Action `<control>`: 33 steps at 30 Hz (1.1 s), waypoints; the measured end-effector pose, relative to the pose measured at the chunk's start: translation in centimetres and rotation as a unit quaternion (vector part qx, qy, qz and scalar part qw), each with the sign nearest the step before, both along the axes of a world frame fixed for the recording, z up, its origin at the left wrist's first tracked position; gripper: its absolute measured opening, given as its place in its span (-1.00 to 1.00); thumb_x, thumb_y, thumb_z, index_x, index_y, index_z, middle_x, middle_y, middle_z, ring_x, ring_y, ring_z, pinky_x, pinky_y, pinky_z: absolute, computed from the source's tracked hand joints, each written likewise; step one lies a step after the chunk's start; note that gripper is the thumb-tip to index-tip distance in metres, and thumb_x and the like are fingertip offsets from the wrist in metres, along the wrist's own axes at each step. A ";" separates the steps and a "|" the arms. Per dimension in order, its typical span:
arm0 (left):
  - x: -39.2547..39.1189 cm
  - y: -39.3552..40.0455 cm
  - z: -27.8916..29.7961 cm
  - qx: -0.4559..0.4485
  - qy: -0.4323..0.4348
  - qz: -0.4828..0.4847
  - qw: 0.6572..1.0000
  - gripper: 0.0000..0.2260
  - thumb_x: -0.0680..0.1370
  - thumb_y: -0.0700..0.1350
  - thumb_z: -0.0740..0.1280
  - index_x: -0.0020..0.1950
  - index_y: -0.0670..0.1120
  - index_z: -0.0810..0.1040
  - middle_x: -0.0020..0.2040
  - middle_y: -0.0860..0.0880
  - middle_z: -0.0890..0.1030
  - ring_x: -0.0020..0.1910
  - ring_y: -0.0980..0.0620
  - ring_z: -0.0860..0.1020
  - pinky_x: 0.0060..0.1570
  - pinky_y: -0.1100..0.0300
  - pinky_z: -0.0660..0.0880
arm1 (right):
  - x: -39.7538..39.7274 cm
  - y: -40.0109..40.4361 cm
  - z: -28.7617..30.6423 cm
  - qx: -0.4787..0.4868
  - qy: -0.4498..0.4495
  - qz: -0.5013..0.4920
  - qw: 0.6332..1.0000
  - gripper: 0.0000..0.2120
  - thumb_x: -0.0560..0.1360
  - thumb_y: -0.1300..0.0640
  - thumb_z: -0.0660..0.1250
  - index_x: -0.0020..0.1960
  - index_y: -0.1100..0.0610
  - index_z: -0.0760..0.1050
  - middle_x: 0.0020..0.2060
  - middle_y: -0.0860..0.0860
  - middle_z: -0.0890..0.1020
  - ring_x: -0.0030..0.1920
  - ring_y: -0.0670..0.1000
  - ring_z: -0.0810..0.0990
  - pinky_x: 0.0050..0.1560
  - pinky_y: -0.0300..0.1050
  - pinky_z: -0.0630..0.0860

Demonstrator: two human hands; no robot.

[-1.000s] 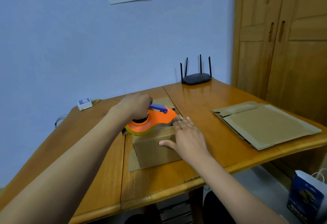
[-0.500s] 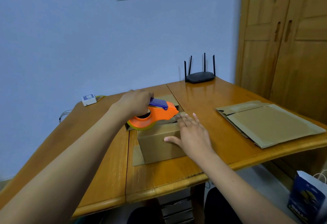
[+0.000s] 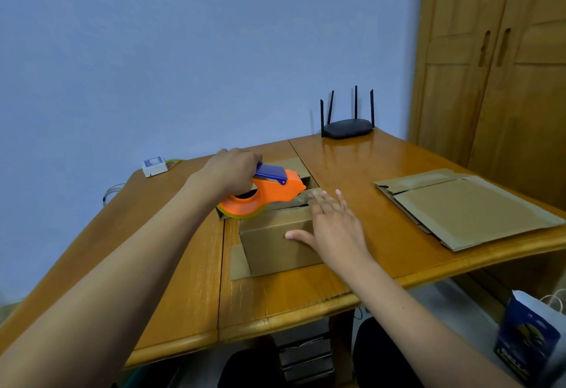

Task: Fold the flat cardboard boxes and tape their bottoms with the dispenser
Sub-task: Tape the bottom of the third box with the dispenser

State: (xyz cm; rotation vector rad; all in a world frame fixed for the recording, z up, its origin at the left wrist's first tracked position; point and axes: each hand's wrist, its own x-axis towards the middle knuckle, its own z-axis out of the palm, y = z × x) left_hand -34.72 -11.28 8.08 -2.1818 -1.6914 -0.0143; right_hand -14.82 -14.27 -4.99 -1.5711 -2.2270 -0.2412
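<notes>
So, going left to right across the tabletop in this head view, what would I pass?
Small white box → orange tape dispenser gripped by the left hand → black router → stack of flat cardboard.

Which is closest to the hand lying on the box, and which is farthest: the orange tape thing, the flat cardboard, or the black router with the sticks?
From the right hand, flat on the folded box:
1. Orange tape dispenser, just to its left, gripped by the left hand.
2. Flat cardboard, off to its right on the table.
3. Black router, at the table's far edge by the wall.
</notes>
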 end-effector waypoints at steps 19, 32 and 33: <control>-6.1 -2.5 -4.4 -0.007 -0.034 0.057 0.998 -0.75 0.51 -0.21 0.23 0.16 0.02 0.39 0.02 -0.02 0.54 -0.03 -0.01 0.44 0.11 0.05 0.38 | 0.0 -0.3 1.4 -0.031 -0.069 0.012 0.997 -0.24 0.50 -0.47 -0.10 0.60 -0.12 0.08 0.57 0.10 0.20 0.58 0.07 0.10 0.57 0.13 -0.12; -5.5 -2.7 -4.4 -0.011 -0.027 0.065 0.997 -0.72 0.56 -0.17 0.25 0.26 0.02 0.37 0.13 -0.04 0.55 0.13 -0.05 0.48 0.21 0.01 0.36 | -3.7 0.3 3.4 -0.077 -0.143 0.081 0.983 0.04 0.43 -0.54 -0.06 0.62 0.17 -0.10 0.60 0.14 -0.03 0.60 0.11 -0.06 0.55 0.22 -0.22; -5.4 -2.7 -4.4 -0.010 -0.028 0.065 0.997 -0.72 0.57 -0.17 0.25 0.26 0.02 0.37 0.13 -0.04 0.55 0.13 -0.05 0.48 0.20 0.01 0.36 | -4.2 0.4 3.2 -0.075 -0.143 0.085 0.983 0.03 0.43 -0.53 -0.08 0.62 0.18 -0.10 0.60 0.14 -0.02 0.60 0.11 -0.07 0.56 0.20 -0.22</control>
